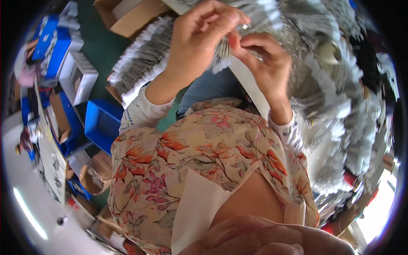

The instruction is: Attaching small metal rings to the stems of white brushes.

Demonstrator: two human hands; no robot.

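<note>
My left hand (197, 36) is raised at the top middle, its thumb and forefinger pinched together by a tiny shiny piece (245, 26). Close by on the right, my right hand (265, 59) has its thumb and forefinger pressed together, almost touching the left fingertips. What sits between those fingers is too small to make out. Below the fingers shows a small bunch of thin wire pieces with white ends (221, 59), partly hidden by my left hand. A large heap of similar thin, white-ended wire pieces (331, 93) spreads over the table on the right.
More white-ended wire pieces (142, 53) are stacked at left of my forearm. A cardboard box (129, 17) stands behind them. A blue bin (102, 123) is at my left, with other blue bins and boxes beyond. A pale roll (330, 53) lies among the heap.
</note>
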